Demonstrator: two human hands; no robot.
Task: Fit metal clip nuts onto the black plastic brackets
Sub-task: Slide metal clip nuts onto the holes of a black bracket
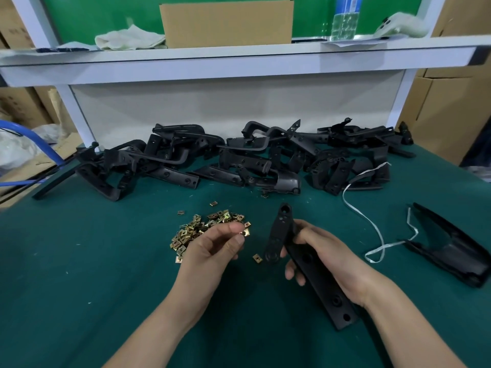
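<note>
Green bench mat (79, 261) | left hand (212, 251) raised, fingers pinching clip nut (245, 231) | right hand (326, 251) fingers wrapped round black bracket (325, 285)

The left hand (212, 248) hides most of a clip nut (244, 232), the right hand (326, 251) a bracket's (280, 227) middle; the upper-right bottle (344, 17) is cut off.

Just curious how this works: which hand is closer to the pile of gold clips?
Left. The left hand is right beside the pile; the right hand holds a bracket farther right.
</note>
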